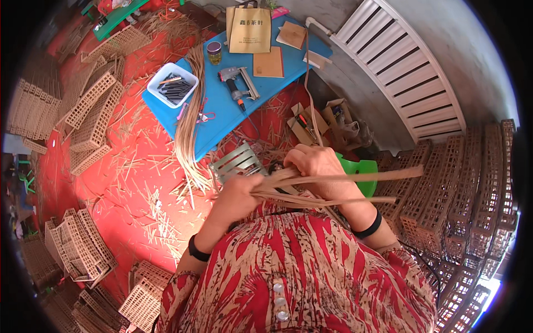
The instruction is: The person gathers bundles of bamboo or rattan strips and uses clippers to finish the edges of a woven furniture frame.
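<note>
In front of my body, a bunch of flat tan weaving strips [383,174] is held between both hands. My left hand [237,195] is closed around the strips near their gathered end. My right hand [317,166] curls over them a little further right, fingers bent and pinched on a strip. Loose ends stick out to the right past my right forearm, and one long strip [308,91] rises from my right hand toward the table. Part of the bunch is hidden behind my fingers.
On the blue table [222,130] are a nail gun [239,86], a white tub of dark tools [173,84], a jar [214,53], a yellow bag [250,30] and hanging strips [191,119]. Woven baskets [438,188] stack high at right; others [94,116] stand left on the littered red floor.
</note>
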The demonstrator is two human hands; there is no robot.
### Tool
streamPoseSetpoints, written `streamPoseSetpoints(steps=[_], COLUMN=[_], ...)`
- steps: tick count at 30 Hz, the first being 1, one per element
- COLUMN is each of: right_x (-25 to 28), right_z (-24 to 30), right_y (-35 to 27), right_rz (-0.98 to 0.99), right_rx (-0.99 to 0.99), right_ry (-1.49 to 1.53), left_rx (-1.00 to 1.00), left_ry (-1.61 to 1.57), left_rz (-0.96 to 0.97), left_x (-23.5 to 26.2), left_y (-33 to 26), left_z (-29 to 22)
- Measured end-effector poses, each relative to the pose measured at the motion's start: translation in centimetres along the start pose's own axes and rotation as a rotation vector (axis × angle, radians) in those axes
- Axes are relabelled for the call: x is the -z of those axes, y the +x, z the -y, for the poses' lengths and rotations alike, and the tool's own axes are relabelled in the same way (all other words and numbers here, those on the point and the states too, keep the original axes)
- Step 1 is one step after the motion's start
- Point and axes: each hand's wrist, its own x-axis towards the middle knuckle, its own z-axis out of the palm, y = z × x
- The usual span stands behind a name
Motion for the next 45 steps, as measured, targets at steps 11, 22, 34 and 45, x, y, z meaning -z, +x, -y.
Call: streamPoseSetpoints(steps=[11,22,34,45], right_x=[-6.5,-18.1,-13.5,-15.9], right_z=[-2.0,-8.2,-14.8,-16.2], right_y=[1.6,-3.6,-4.0,-7.0], right_rz=[0.083,0.338,-0.188,-0.192], right_rx=[0.027,-0.215,-0.647,-0.695], right_ry=[0.202,0.332,0.406,0.273], left_rx=[0.080,0.141,0.085,0.187], left_ry=[-0.506,-0.757,-0.798,-0.721], left_rz=[-0.828,-1.411,-1.278,-0.985], left_x=[14.3,17.9,20.4,21.1], left_y=[-9.1,-15.9,-13.9,-6.4], left_z=[3.7,4.1,9.0,8.7])
